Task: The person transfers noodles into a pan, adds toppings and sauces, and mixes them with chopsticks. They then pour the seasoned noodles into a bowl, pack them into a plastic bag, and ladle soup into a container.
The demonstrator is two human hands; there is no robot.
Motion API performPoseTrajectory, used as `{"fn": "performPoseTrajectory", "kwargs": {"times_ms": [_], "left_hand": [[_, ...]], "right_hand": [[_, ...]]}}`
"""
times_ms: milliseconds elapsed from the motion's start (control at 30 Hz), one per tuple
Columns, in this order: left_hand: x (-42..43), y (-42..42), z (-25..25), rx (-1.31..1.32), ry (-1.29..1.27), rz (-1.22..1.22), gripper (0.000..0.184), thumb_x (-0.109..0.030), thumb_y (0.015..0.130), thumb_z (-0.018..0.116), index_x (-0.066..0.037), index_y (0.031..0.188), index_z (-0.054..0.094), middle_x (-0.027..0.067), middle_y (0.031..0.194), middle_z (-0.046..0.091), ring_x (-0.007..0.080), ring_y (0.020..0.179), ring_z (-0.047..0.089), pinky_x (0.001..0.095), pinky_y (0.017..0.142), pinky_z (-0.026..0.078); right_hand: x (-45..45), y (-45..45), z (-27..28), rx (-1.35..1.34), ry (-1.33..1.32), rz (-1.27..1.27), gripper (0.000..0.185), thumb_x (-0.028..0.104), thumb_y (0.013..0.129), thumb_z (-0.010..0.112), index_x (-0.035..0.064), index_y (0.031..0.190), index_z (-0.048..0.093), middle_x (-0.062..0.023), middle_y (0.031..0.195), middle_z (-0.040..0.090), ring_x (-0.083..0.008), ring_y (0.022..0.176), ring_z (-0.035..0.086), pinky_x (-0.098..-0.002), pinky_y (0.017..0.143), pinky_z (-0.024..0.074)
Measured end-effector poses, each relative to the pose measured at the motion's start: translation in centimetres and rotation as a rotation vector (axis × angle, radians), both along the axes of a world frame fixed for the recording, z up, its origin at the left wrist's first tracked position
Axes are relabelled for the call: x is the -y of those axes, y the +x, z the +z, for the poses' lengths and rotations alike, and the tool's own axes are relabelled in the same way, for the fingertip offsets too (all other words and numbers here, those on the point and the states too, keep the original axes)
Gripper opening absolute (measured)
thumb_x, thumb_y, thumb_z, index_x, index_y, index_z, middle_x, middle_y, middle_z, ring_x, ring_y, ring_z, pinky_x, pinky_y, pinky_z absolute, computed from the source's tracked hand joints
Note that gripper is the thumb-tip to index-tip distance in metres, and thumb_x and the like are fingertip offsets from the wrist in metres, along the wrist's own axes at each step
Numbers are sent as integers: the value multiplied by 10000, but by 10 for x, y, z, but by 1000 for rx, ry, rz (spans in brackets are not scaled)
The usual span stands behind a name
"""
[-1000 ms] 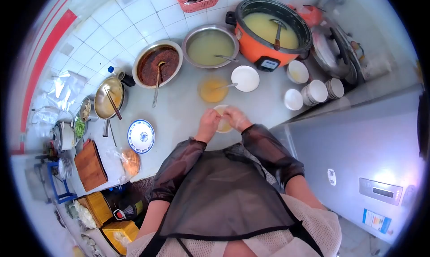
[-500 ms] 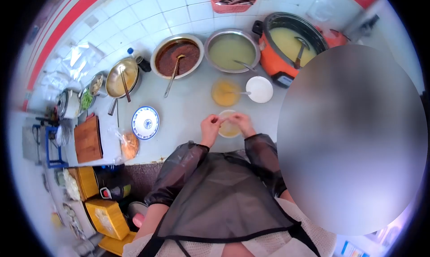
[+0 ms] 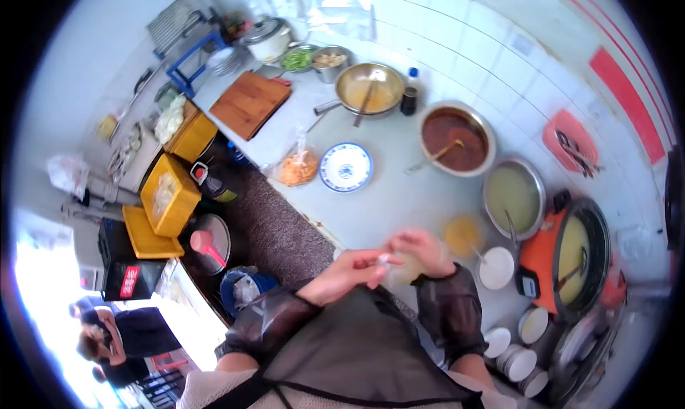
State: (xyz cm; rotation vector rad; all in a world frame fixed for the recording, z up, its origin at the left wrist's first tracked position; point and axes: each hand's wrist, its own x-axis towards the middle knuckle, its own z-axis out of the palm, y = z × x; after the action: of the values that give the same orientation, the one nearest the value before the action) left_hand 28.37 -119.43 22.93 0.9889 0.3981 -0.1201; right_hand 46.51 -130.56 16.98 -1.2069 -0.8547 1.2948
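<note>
My left hand (image 3: 349,274) is closed, its thumb and fingers pinching a small white thing (image 3: 384,258) too small to name. Close beside it, my right hand (image 3: 422,251) has its fingers stretched toward the left one, slightly blurred, with nothing visible in them. Partly under the right hand stands a bowl with pale yellowish contents (image 3: 408,271). Farther right are a bowl of yellow liquid (image 3: 462,235) and a white bowl (image 3: 496,269) with a spoon. A blue-rimmed white plate (image 3: 345,167) lies beyond my hands.
Along the wall stand a pan (image 3: 369,88), a basin of red-brown sauce (image 3: 457,139), a basin of pale liquid (image 3: 514,198) and an orange cooker (image 3: 549,256). A wooden board (image 3: 250,104) lies left, yellow crates (image 3: 171,195) below. Another person (image 3: 118,334) is at lower left.
The view has swung left, bringing the crates and another person into sight. My hands have moved off the near bowl toward the counter's edge, a small white thing now showing in the left.
</note>
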Motion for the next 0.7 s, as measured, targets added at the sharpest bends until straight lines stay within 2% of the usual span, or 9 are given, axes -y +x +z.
{"fn": "performPoseTrajectory", "kwargs": {"times_ms": [67, 167, 267, 367, 400, 433, 500, 633, 700], "left_hand": [[-13, -28, 18, -16, 74, 113, 298, -133, 904, 583, 7, 1166, 585, -9, 844, 572, 51, 719, 481, 199, 682, 409], [-33, -61, 19, -62, 241, 288, 305, -115, 904, 579, 22, 1177, 574, -19, 835, 555, 46, 718, 471, 190, 692, 403], [-71, -98, -1, -87, 338, 592, 287, -114, 912, 565, 30, 1160, 579, -16, 833, 552, 48, 741, 480, 192, 712, 402], [-119, -143, -19, -75, 335, 745, 281, -121, 922, 546, 34, 1154, 578, -18, 820, 545, 50, 759, 478, 197, 732, 397], [-135, -157, -24, -94, 347, 777, 281, -134, 935, 525, 38, 1150, 575, -22, 803, 534, 53, 766, 474, 205, 743, 392], [-155, -167, -27, -85, 336, 791, 281, -134, 935, 525, 38, 1150, 575, -22, 803, 534, 53, 766, 474, 205, 743, 392], [-182, -192, -36, -158, 349, 789, 284, -141, 940, 517, 43, 1149, 572, -22, 795, 529, 54, 760, 471, 209, 737, 393], [-230, -215, -57, -175, 270, 793, 276, -153, 944, 512, 41, 1127, 580, -23, 796, 527, 54, 751, 467, 207, 734, 391], [-248, -221, -61, -169, 258, 816, 274, -158, 949, 504, 42, 1118, 582, -24, 789, 520, 53, 753, 468, 206, 727, 391]], "right_hand": [[-81, -8, -11, -71, 101, 21, 196, 124, 874, 613, -4, 1020, 588, -44, 896, 619, -149, 874, 583, -279, 777, 463], [-234, -27, -68, 473, 260, -213, 447, 242, 817, 671, -18, 1151, 529, -152, 952, 619, -260, 886, 603, -330, 794, 473], [-353, -44, -83, 1125, 31, -475, 617, 267, 746, 703, -27, 1237, 472, -212, 1059, 601, -349, 949, 583, -403, 863, 456], [-448, -17, -172, 1012, 58, -466, 516, 176, 766, 625, -46, 1213, 493, -270, 1176, 532, -395, 1124, 489, -425, 1000, 368], [-469, -4, -207, 1143, 206, -442, 421, 128, 768, 543, -58, 1146, 546, -180, 1004, 620, -284, 901, 603, -346, 822, 468], [-463, 1, -194, 284, 144, -190, 371, 114, 774, 559, -35, 1113, 578, -112, 887, 617, -169, 765, 589, -270, 698, 473], [-443, -27, -160, -120, 212, -188, 393, 151, 786, 604, -17, 1139, 577, -71, 850, 602, -121, 713, 556, -224, 645, 457], [-417, -87, -134, 90, 98, -163, 456, 180, 814, 610, 27, 1235, 525, -61, 855, 605, -129, 725, 565, -243, 660, 465], [-424, -106, -153, 897, 114, 17, 496, 177, 841, 596, 65, 1304, 461, -52, 848, 599, -114, 726, 563, -238, 659, 463]]}}
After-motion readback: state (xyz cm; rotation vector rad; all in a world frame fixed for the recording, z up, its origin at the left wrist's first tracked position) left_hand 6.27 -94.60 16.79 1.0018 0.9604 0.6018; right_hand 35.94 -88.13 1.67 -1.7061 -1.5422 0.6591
